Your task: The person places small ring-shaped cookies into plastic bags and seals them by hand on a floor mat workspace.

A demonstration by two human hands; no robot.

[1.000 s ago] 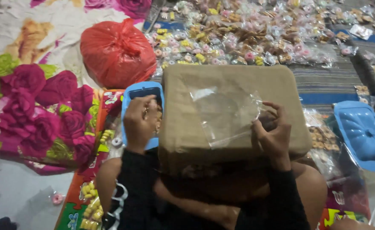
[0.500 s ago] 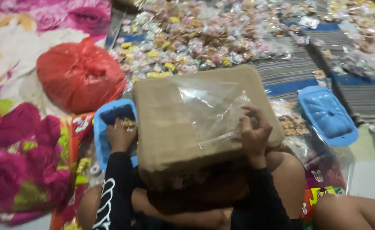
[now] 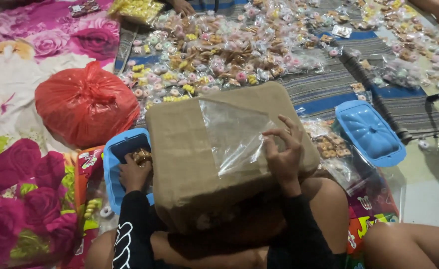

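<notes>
Our left hand (image 3: 134,172) is reaching down into a blue plastic tub (image 3: 111,164) on the floor beside our left knee, its fingers curling closed around a small clump of brownish snacks (image 3: 141,156); those are all we are seeing inside the tub. Our right hand (image 3: 282,152) is resting on top of a brown cardboard box (image 3: 189,159), fingers bent and thumb and forefinger pinching the edge of a clear plastic bag (image 3: 232,132). The bag is lying flat and empty on the box's upper face, thin, glossy and crinkled, and the box itself is sitting tilted across our lap, dull tan with soft, worn corners. Both our forearms are wearing black sleeves, the left one with a white pattern.

A matching blue lid (image 3: 370,132) is lying just past the box's right side, near a clear bag holding more brown snacks (image 3: 329,142). A knotted red plastic bag (image 3: 86,104), full and bulging, is sitting to the left on a floral sheet (image 3: 15,199). Beyond the box, many small packets of sweets (image 3: 219,55) are spreading over a striped mat (image 3: 324,89) toward the floor's far edge.
</notes>
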